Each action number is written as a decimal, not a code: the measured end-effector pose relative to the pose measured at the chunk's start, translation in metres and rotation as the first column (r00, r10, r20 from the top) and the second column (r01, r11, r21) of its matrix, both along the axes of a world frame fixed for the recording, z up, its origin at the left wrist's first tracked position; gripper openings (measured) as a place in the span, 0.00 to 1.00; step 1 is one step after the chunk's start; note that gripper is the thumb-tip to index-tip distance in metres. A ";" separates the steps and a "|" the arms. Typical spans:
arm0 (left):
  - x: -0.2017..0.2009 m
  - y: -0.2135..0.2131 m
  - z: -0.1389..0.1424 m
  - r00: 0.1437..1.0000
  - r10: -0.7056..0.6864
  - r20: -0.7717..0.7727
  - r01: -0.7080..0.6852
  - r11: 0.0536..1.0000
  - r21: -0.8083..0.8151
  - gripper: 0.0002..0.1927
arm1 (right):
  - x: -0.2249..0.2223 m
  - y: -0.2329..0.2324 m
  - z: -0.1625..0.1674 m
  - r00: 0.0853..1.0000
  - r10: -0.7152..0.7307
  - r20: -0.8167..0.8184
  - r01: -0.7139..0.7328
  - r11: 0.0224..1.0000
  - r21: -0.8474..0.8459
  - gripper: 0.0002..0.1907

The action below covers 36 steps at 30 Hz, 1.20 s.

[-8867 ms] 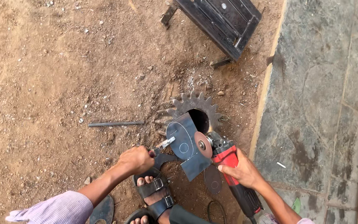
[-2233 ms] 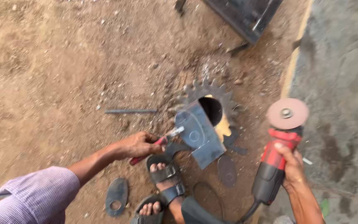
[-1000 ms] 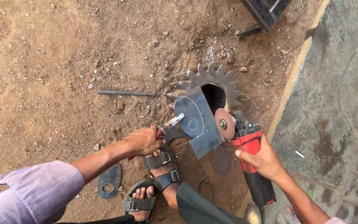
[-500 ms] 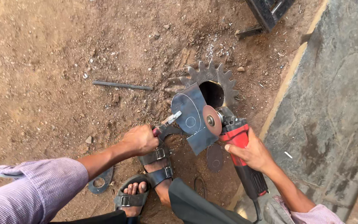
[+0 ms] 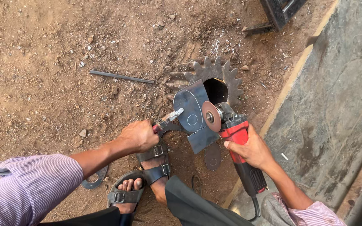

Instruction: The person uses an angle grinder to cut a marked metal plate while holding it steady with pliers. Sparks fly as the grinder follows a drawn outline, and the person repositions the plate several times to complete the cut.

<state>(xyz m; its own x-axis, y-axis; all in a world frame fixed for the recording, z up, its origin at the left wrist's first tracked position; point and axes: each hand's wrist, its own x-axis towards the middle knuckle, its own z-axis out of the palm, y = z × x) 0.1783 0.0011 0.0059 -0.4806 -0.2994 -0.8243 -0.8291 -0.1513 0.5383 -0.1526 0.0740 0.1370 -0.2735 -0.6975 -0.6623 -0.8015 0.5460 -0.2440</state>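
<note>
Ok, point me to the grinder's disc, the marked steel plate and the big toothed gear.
grinder disc (image 5: 211, 116), head view, on its flat face near the hub.
steel plate (image 5: 193, 109), head view, on its scribed upper half.
toothed gear (image 5: 208, 69), head view, on its top teeth.

Outdoor metalworking yard: bare brown dirt ground (image 5: 42, 54) strewn with metal scraps, large rusty toothed steel gear (image 5: 214, 75), thin dark steel rod (image 5: 121, 77), red-bodied angle grinder (image 5: 235, 138), grey stone slab (image 5: 336, 104) alongside.
</note>
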 end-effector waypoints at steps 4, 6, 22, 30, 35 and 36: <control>0.000 -0.001 -0.003 1.000 -0.013 -0.008 0.013 1.000 -0.003 0.24 | 0.000 -0.001 -0.002 1.000 -0.002 -0.003 0.002 1.000 0.006 0.38; 0.000 -0.001 -0.005 1.000 -0.020 -0.011 0.020 1.000 0.000 0.23 | -0.001 -0.001 -0.004 1.000 -0.006 -0.009 0.006 1.000 0.008 0.39; -0.002 -0.002 -0.001 0.999 0.003 0.042 -0.003 1.000 0.003 0.25 | -0.003 -0.002 -0.012 0.999 -0.002 0.048 0.003 1.000 -0.016 0.36; 0.009 0.000 0.005 0.992 0.095 0.078 -0.090 0.993 -0.072 0.24 | -0.001 0.002 -0.022 0.932 -0.145 0.332 0.162 0.987 -0.023 0.32; 0.004 -0.002 0.005 0.997 0.078 0.008 -0.077 0.993 -0.091 0.23 | -0.009 0.001 -0.024 0.992 0.010 0.129 -0.001 0.998 -0.067 0.33; 0.000 -0.002 0.005 0.997 0.077 0.014 -0.076 0.995 -0.064 0.23 | -0.013 0.000 -0.021 0.990 0.046 0.131 -0.033 0.995 -0.097 0.33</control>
<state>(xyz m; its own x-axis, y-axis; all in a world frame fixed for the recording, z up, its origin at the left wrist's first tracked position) 0.1785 -0.0006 0.0107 -0.4407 -0.3864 -0.8102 -0.8252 -0.1810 0.5351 -0.1655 0.0740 0.1155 -0.1584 -0.7670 -0.6218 -0.7792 0.4839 -0.3984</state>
